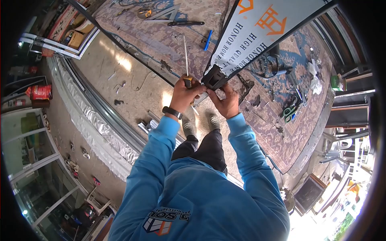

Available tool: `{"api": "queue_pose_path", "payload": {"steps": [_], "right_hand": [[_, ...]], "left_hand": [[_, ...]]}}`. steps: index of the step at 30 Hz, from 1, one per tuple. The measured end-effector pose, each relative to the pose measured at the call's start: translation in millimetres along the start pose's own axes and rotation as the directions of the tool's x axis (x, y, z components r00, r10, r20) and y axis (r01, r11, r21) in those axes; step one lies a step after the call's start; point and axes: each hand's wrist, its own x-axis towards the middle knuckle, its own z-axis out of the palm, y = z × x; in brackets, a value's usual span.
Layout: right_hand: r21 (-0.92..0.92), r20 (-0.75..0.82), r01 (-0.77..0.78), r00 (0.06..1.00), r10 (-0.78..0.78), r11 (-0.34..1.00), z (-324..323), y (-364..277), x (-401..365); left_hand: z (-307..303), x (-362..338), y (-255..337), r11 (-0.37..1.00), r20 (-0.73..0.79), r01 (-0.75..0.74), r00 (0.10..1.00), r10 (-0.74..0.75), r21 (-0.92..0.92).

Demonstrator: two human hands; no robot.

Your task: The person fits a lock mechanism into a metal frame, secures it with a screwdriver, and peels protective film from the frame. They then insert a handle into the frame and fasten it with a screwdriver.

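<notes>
My left hand (185,94), with a dark watch on its wrist, is closed around the handle of a screwdriver (185,56), whose long metal shaft points away from me. Its fingertips also touch the near end of a long frame profile (257,30). White film with orange logos and lettering covers the profile's face, and the film is torn at this end. A black end piece (215,77) shows there between my hands. My right hand (226,100) pinches the profile's near end from the other side, thumb close to the black piece.
A patterned carpet (277,132) lies under the work. On it are a blue marker (208,40), a black bar-shaped tool (185,23), a tape measure (144,13), a set square (171,13) and green-handled scissors (288,114). Long metal profiles (100,94) run along the left.
</notes>
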Motion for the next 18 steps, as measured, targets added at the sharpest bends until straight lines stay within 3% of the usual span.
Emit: {"api": "queue_pose_path", "payload": {"steps": [5, 7, 8, 9, 11, 13, 18], "right_hand": [[-0.068, -0.013, -0.002, 1.000, 0.001, 0.998, 4.4, 5.0, -2.2], [-0.089, -0.013, -0.006, 1.000, 0.005, 0.996, 4.5, 6.4, -1.5], [-0.094, -0.012, -0.004, 1.000, 0.003, 0.996, 4.2, 6.2, -1.5], [-0.098, -0.011, -0.004, 1.000, 0.003, 0.995, 4.1, 5.8, -1.4], [-0.068, -0.016, -0.022, 1.000, 0.021, 0.997, 3.7, 2.2, -2.4], [-0.059, -0.008, -0.026, 1.000, 0.026, 0.998, 4.2, 1.3, -1.6], [-0.097, 0.021, -0.020, 1.000, 0.022, 0.995, 3.9, 3.3, -3.6]], "left_hand": [[-16.5, -18.2, 16.7, 0.990, 0.061, 0.102, 0.992, -0.108, 0.095], [-28.9, -58.0, 12.1, 0.959, -0.094, -0.015, 0.995, 0.043, 0.283], [-40.3, -86.9, 14.9, 0.955, -0.049, -0.021, 0.998, 0.037, 0.295], [-54.9, -115.3, 1.8, 0.990, 0.012, -0.067, 0.998, 0.066, 0.123], [-67.6, -167.1, 8.1, 0.941, 0.046, 0.037, 0.997, -0.056, 0.335], [-62.0, -188.2, 23.1, 0.844, 0.063, -0.008, 0.998, -0.031, 0.536], [-53.9, -183.5, 15.2, 0.858, 0.059, -0.106, 0.994, 0.088, 0.503]]}}
